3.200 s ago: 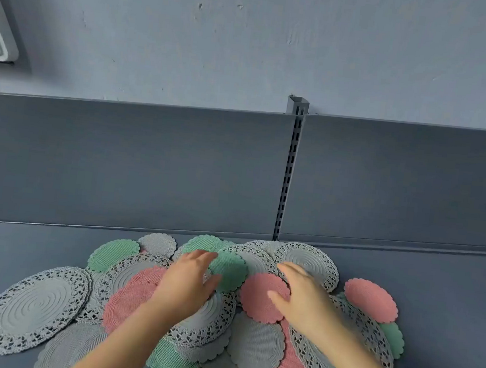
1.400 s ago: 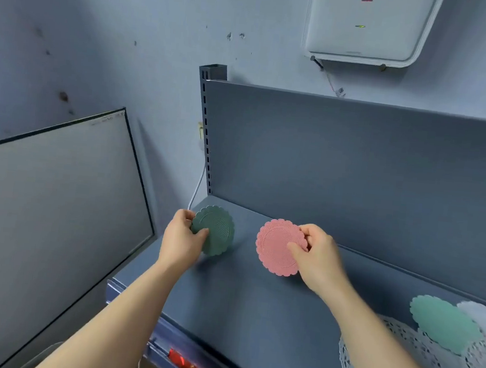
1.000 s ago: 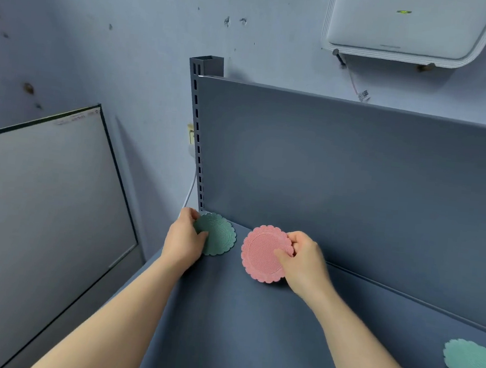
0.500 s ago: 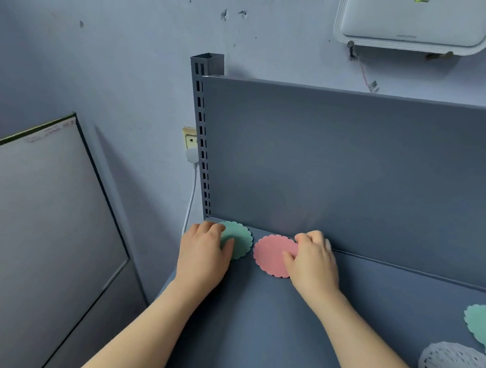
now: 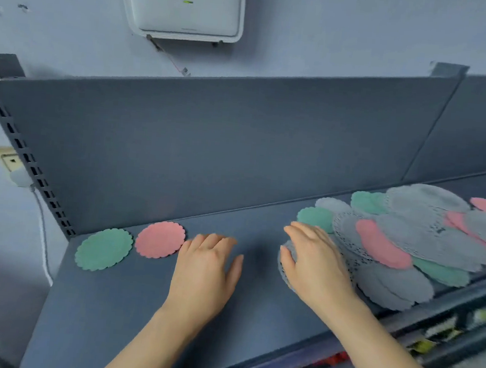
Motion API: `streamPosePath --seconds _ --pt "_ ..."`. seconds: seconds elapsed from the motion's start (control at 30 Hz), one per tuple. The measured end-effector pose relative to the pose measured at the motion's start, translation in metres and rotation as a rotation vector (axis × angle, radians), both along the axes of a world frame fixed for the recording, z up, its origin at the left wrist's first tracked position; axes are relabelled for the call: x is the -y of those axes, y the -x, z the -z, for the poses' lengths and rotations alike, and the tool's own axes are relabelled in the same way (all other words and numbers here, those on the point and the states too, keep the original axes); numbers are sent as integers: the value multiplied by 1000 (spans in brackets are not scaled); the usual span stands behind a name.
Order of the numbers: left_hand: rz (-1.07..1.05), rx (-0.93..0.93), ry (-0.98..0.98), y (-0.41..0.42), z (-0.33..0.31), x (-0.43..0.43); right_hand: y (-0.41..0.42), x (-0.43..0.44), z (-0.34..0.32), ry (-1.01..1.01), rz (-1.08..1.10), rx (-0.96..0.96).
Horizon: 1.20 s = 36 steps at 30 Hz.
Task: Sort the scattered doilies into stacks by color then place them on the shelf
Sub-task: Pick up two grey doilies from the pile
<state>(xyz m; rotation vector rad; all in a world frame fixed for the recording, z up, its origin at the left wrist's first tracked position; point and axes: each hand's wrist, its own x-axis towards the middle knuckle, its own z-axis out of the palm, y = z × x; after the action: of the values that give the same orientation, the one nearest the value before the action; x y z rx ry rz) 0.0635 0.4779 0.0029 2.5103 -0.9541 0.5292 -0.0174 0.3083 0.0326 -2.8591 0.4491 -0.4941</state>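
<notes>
Head view: just beside the slotted upright [image 5: 27, 160], a green doily [image 5: 104, 249] lies flat on the shelf [image 5: 123, 305], with a pink doily [image 5: 159, 243] next along. Farther from the upright, the left hand [image 5: 203, 272] hovers with relaxed, empty fingers. Farther still, the right hand [image 5: 314, 262] rests straight fingers on the edge of the mixed doily pile [image 5: 427, 231].

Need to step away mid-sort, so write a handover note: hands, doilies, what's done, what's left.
Left hand: open, empty, over the bare shelf just right of the pink doily.
Right hand: open, at the left edge of the unsorted pile, nothing visibly gripped.
Done: green doily and pink doily lie flat, side by side, at the shelf's left end.
Left: no grey stack yet; sort the pile's grey, pink and green doilies into stacks.
</notes>
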Motion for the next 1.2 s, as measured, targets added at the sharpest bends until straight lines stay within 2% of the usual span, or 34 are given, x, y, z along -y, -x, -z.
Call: streamPosePath --seconds 0.27,0.63,1.03,1.2 --pt "278 68 -12 65 -4 133 113 116 -2 -5 278 13" --pt "337 -3 -23 141 -1 342 209 310 2 0 343 16" --pt "292 -170 -33 118 4 506 180 477 11 -82 305 -86" --pt "289 -321 -130 89 16 571 159 536 18 -125 292 -117"
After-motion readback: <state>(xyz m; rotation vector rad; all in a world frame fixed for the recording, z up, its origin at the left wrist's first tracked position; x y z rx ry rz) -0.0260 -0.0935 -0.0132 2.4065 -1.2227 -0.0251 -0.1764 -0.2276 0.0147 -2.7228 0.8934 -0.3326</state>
